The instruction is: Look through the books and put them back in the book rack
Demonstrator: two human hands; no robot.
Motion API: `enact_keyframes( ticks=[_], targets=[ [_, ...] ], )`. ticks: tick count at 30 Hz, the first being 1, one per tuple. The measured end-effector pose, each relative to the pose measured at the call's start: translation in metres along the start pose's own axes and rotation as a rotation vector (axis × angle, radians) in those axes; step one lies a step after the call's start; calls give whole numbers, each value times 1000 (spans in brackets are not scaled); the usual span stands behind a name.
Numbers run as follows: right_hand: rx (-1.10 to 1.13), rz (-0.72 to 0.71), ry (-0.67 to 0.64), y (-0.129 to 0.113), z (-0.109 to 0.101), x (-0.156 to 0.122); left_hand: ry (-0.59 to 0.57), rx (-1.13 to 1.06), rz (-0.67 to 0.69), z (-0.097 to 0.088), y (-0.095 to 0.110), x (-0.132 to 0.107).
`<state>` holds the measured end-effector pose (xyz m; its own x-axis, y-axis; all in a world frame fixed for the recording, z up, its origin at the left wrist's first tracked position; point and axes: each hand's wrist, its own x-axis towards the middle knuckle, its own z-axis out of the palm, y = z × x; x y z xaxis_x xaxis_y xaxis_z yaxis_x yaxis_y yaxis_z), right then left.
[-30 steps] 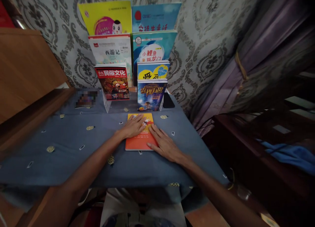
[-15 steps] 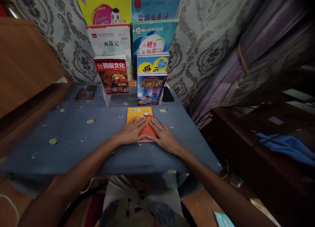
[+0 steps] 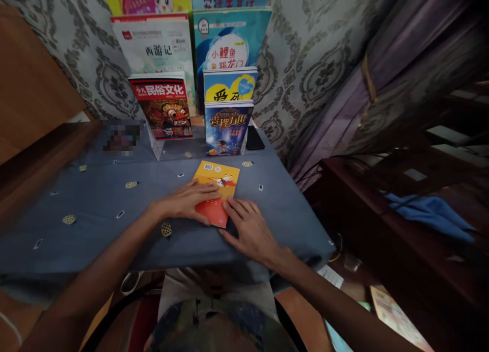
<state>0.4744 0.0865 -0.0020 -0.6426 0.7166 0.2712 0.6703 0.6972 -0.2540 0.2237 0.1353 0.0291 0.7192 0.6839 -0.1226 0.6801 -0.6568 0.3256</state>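
Book [image 3: 227,174], single, yellow and orange, is lying barcode side up on the tablecloth [image 3: 99,199], before seven tiered book covers [image 3: 225,130] and one phone [image 3: 254,139]. Two hands are touching it: the left hand [image 3: 187,201] is resting loosely across it, grasping nothing; the right hand [image 3: 250,229] is meeting its lower right edge, whether pinching I cannot tell. Unlike half a second ago, it is lying askew and the hands are sitting farther apart. Printed pineapples are dotting the cloth; a clear stand [image 3: 157,149] is showing smooth, flat sides.
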Motion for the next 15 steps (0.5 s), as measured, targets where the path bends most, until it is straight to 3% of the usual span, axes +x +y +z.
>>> enact_keyframes(
  ticks=[3, 9, 15],
  targets=[
    [-31, 1, 11, -22, 0, 5, 0, 44, -58, -11, -12, -18],
    [10, -37, -4, -48, 3, 24, 58, 184, -321, -17, -42, -56],
    [67, -133, -19, -56, 7, 43, 192, 236, -457, -6, -32, -58]
  ],
)
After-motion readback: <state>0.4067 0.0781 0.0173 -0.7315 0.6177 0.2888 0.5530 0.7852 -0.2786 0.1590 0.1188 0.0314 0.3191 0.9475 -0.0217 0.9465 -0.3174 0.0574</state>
